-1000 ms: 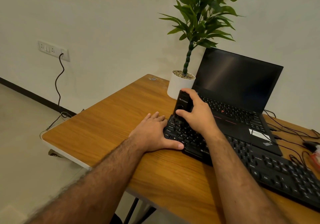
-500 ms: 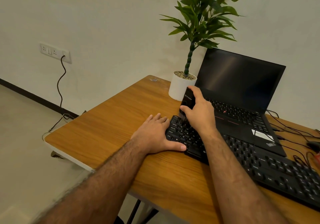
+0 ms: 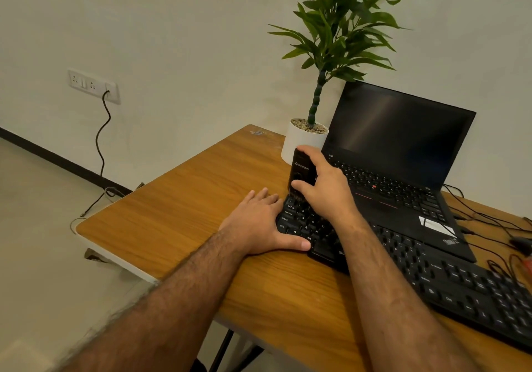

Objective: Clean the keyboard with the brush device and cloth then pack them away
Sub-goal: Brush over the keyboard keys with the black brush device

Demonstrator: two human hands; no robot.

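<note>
So far you are in the brushing stage, as far as I can judge: the black full-size keyboard [image 3: 417, 265] lies across the lower right of the frame on the wooden table [image 3: 184, 199], and only its left end is being worked. Most of the keys to the right look unattended, no cloth shows anywhere, and wiping and packing away remain. Your right hand [image 3: 325, 190], at centre frame, wraps thumb and fingers around the upright black brush device [image 3: 300, 170], whose lower end meets the keyboard's top-left corner. Your left hand [image 3: 259, 224] lies flat with fingers extended, thumb along the keyboard's front edge, steadying it and holding nothing.
</note>
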